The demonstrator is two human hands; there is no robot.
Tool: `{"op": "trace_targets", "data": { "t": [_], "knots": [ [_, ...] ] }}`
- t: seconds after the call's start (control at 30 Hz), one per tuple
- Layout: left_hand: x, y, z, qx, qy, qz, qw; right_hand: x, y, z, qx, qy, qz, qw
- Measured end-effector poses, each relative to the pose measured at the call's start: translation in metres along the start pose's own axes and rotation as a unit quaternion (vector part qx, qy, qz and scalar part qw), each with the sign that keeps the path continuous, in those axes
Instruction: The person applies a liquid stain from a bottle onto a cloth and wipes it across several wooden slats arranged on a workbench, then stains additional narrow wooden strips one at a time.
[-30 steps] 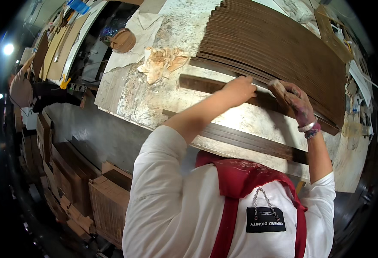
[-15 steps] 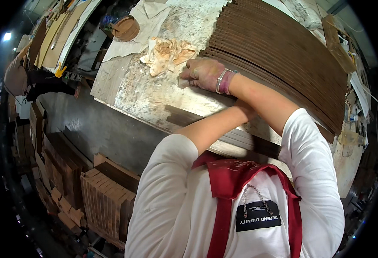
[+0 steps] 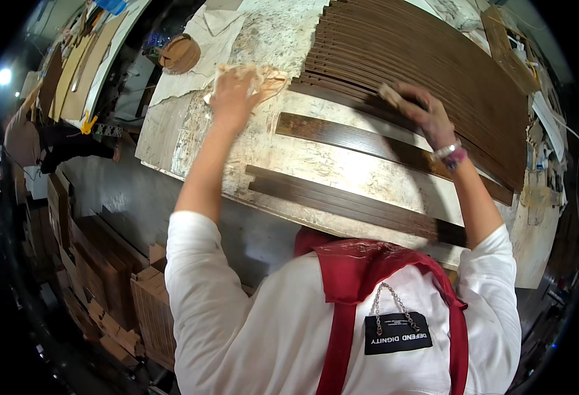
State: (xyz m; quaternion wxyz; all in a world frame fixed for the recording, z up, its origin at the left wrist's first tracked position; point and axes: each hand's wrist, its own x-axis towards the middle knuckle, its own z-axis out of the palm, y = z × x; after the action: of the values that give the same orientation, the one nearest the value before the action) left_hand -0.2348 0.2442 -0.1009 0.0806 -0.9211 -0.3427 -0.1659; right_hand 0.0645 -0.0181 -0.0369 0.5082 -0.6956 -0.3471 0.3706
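Observation:
My left hand is on a crumpled, stained cream rag at the left of the worktable, with its fingers closed into the cloth and partly blurred. My right hand, in a stained pinkish glove with a bracelet at the wrist, grips a small tan sponge-like pad. It hovers above the near edge of a row of dark brown wood slats. A glossy, wet-looking wood strip lies apart from that row. Nearer my body, a second dark strip runs along the table's front edge.
A round brown tub stands at the table's far left. The pale, stained worktable ends above a grey floor. Stacked wood panels are at the lower left. Another person is beside a bench at far left.
My arms have uncrossed. The right hand has moved right with the pad, and the left has come out from beneath it onto the rag. The glossy strip now shows.

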Motion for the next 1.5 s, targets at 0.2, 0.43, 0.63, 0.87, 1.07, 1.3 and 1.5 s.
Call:
{"op": "trace_targets", "data": {
  "t": [0.2, 0.43, 0.63, 0.87, 1.07, 1.3, 1.5],
  "knots": [
    [0.009, 0.012, -0.028, -0.328, -0.171, -0.057, 0.927, -0.056, 0.074, -0.053, 0.091, -0.031, 0.072, 0.993],
    [-0.004, -0.009, -0.018, -0.206, -0.207, 0.042, 0.956, -0.068, 0.098, -0.060, 0.089, -0.018, 0.020, 0.996],
    [0.029, 0.109, -0.079, -0.145, -0.103, 0.185, 0.966, -0.124, 0.081, -0.103, 0.000, 0.005, -0.008, 1.000],
    [0.004, 0.358, -0.044, -0.283, -0.163, 0.370, 0.870, -0.271, 0.088, -0.302, -0.202, 0.252, 0.237, 0.916],
    [-0.003, 0.374, -0.013, -0.334, -0.195, 0.368, 0.846, -0.314, 0.155, -0.377, -0.230, 0.339, 0.275, 0.870],
    [-0.005, 0.383, -0.017, -0.315, -0.191, 0.376, 0.850, -0.279, 0.172, -0.370, -0.242, 0.370, 0.264, 0.857],
    [-0.007, 0.387, -0.020, -0.311, -0.197, 0.359, 0.857, -0.330, 0.137, -0.366, -0.308, 0.263, 0.325, 0.854]
  ]
}}
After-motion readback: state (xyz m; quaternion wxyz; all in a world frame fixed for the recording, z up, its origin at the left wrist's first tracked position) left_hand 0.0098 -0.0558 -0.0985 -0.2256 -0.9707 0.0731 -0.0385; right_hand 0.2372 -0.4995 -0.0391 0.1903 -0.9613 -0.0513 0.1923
